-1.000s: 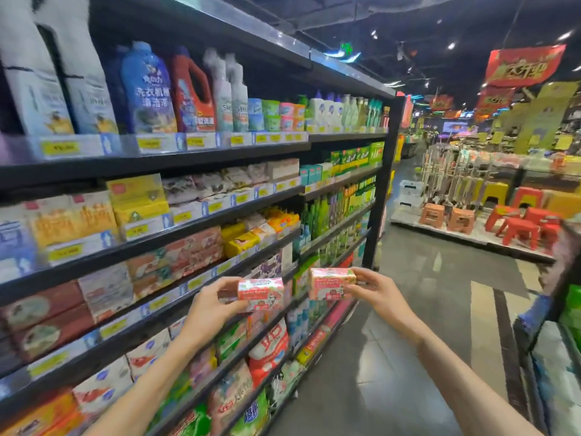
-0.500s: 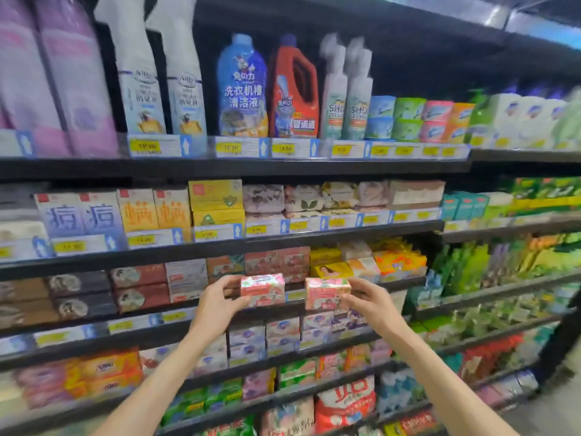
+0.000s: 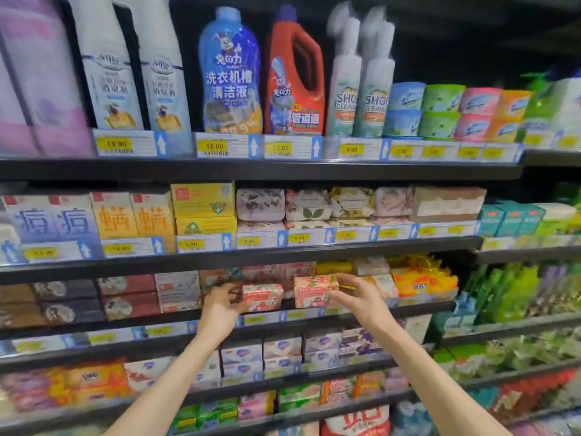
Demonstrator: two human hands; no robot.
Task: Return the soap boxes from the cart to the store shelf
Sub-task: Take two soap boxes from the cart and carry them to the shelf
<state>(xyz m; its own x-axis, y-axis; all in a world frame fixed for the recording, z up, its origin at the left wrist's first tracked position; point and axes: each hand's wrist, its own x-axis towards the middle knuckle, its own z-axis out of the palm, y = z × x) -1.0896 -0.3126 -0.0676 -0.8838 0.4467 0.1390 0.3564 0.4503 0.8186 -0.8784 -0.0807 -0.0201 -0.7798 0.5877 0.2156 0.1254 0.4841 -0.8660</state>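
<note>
I face the store shelf point(image 3: 251, 256) head on. My left hand point(image 3: 221, 309) grips a pink-and-white soap box point(image 3: 262, 297) by its left end. My right hand point(image 3: 355, 294) grips a second, pinker soap box point(image 3: 312, 291) by its right end. Both boxes are held side by side at the front of the third shelf row, just in front of a stack of similar pink soap boxes point(image 3: 276, 272). Whether the boxes touch the shelf board is unclear. The cart is out of view.
Tall detergent bottles point(image 3: 231, 73) fill the top row. Boxed soaps point(image 3: 204, 209) line the row above my hands. Brown boxes point(image 3: 125, 297) sit left of my hands and yellow packs point(image 3: 421, 281) to the right. Lower rows hold more soap packs point(image 3: 283, 350).
The view has turned from the aisle to face the shelf. Both hands have carried their soap boxes forward, closer to the third shelf row.
</note>
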